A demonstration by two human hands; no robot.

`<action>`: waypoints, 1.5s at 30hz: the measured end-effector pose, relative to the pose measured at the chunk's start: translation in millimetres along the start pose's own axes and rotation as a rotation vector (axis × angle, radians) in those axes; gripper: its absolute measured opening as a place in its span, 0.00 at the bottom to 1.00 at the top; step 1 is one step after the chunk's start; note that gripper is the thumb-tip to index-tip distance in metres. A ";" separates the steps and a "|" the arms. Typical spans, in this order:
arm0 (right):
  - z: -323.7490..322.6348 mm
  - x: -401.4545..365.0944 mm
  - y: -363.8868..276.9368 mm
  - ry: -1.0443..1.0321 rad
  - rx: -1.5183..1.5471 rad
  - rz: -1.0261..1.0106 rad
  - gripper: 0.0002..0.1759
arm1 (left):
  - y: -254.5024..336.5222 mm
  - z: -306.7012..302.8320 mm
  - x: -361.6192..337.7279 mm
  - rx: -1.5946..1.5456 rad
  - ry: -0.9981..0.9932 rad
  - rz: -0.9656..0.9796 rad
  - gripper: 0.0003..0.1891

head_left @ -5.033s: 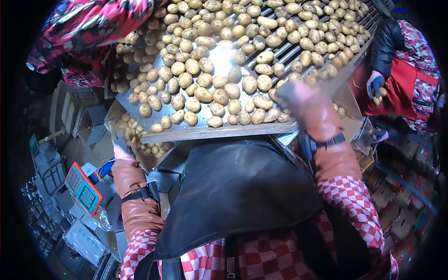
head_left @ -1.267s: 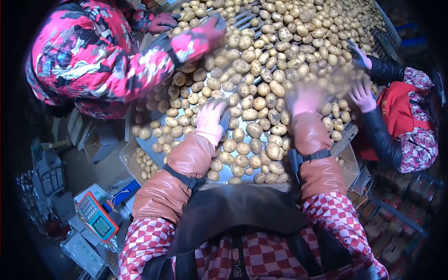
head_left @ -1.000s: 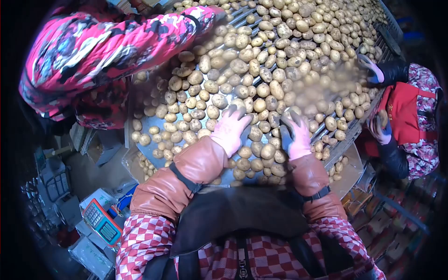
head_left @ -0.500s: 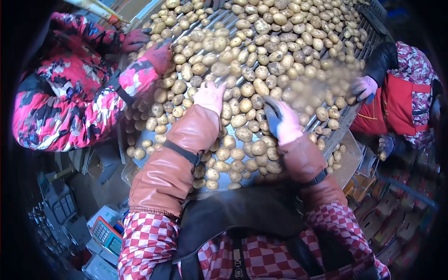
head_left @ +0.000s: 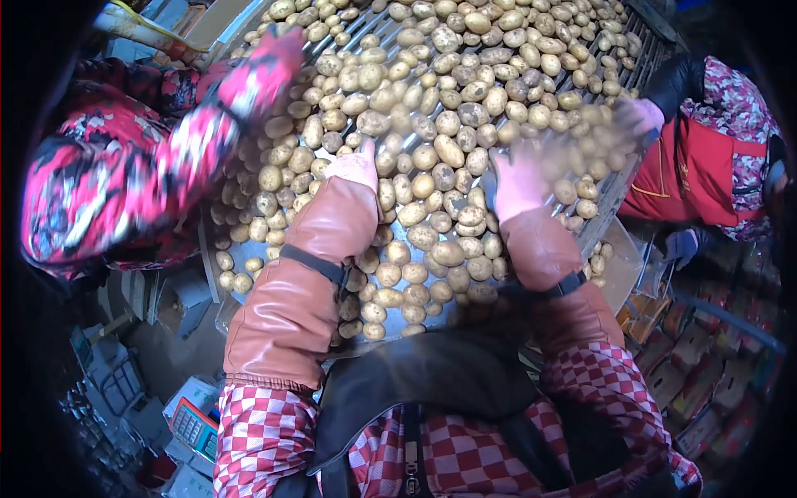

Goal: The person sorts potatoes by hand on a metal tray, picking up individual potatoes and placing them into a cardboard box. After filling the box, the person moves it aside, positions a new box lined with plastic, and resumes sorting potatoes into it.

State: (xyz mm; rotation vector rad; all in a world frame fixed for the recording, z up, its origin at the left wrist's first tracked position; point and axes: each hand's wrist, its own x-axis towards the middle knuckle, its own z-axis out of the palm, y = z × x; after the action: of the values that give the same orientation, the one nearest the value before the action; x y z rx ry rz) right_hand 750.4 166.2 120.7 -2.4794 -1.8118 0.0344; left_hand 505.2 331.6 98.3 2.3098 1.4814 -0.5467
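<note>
A metal sorting table (head_left: 427,319) with roller bars is covered in several yellow potatoes (head_left: 448,149). My left hand (head_left: 357,164), in a pink glove with a brown leather sleeve, reaches over the potatoes at the middle of the table and rests on them. My right hand (head_left: 516,178), also in a pink glove, is blurred above the potatoes to the right. I cannot tell whether either hand grips a potato.
A person in a red patterned jacket (head_left: 108,178) reaches in from the left with a gloved hand (head_left: 266,62). Another person in a red apron (head_left: 706,158) works at the right edge. A scale (head_left: 195,423) sits on the floor at the lower left. Boxes (head_left: 689,382) stand at the right.
Both my hands have moved further up the table over the potatoes. The person on the left has stretched an arm further across the table. The view has tilted slightly.
</note>
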 end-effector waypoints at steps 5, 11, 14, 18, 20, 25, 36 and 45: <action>-10.6 -33.5 14.4 0.017 0.154 -0.008 0.26 | -15.9 -7.1 -16.6 -0.106 0.051 0.040 0.25; -17.1 -22.7 11.2 0.175 0.421 -0.008 0.18 | -16.7 -43.0 -92.6 -1.347 0.016 -0.106 0.33; -17.1 -3.1 -25.4 0.072 0.690 -0.187 0.20 | -16.4 -17.6 -133.8 -2.109 -0.266 0.029 0.31; -39.7 49.1 -81.3 -0.339 0.446 -0.176 0.18 | -19.9 16.1 -155.9 -2.227 -0.468 -0.061 0.20; -16.7 64.9 -92.7 -0.424 0.176 -0.278 0.20 | -18.1 31.4 -160.4 -2.230 -0.518 -0.036 0.18; -21.8 92.4 -95.5 -0.659 0.185 -0.271 0.20 | 3.0 51.8 -171.5 -2.197 -0.685 -0.143 0.18; -30.7 -52.3 -4.6 -0.256 1.750 -0.035 0.40 | 36.8 50.3 -191.1 -1.648 -0.791 0.267 0.20; -63.1 -139.9 36.0 0.375 1.217 0.109 0.31 | 66.6 29.5 -214.4 -1.581 -0.759 0.059 0.17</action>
State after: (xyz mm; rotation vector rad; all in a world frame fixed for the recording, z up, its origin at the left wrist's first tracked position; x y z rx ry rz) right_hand 745.8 19.4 177.8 -1.5352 -0.9771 0.4759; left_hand 480.3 123.1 183.3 0.7390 0.8187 -0.0584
